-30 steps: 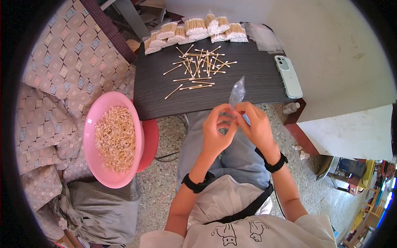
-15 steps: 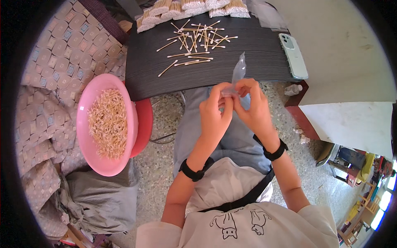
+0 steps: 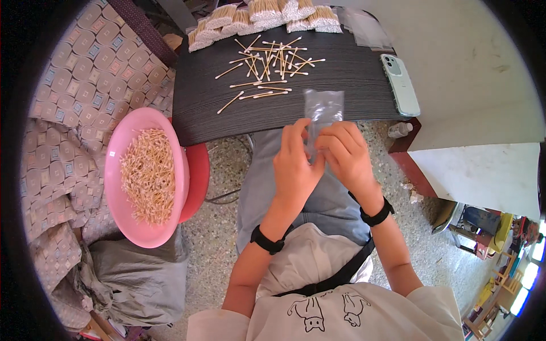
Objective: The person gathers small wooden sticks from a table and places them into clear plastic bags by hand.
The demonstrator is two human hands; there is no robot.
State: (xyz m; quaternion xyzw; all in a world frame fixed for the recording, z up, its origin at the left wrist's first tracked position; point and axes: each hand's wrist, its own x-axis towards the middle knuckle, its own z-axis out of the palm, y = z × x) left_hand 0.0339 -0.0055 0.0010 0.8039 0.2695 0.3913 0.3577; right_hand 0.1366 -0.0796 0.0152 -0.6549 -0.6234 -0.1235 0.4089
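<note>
A small clear plastic bag (image 3: 324, 107) is held between my two hands at the table's near edge, above my lap. My left hand (image 3: 297, 162) pinches its left side, and my right hand (image 3: 345, 152) grips its right side with curled fingers. Nothing shows inside the bag. Beyond it, loose cotton swabs (image 3: 267, 59) lie scattered on the dark table (image 3: 199, 113). To my left, a pink basin (image 3: 116, 210) holds a heap of cotton swabs (image 3: 149, 176).
Bundles of bagged cotton swabs (image 3: 264, 11) are piled at the table's far edge. Flat clear bags (image 3: 367, 31) lie at the far right corner, near a pale green phone (image 3: 401, 85). A red stool (image 3: 197, 182) stands under the basin. A small bottle (image 3: 401, 130) is beyond the table's right edge.
The bag has gone from bunched and twisted to spread flat and wider. Both hands have shifted slightly toward me, and my right fingers have curled over the bag's side.
</note>
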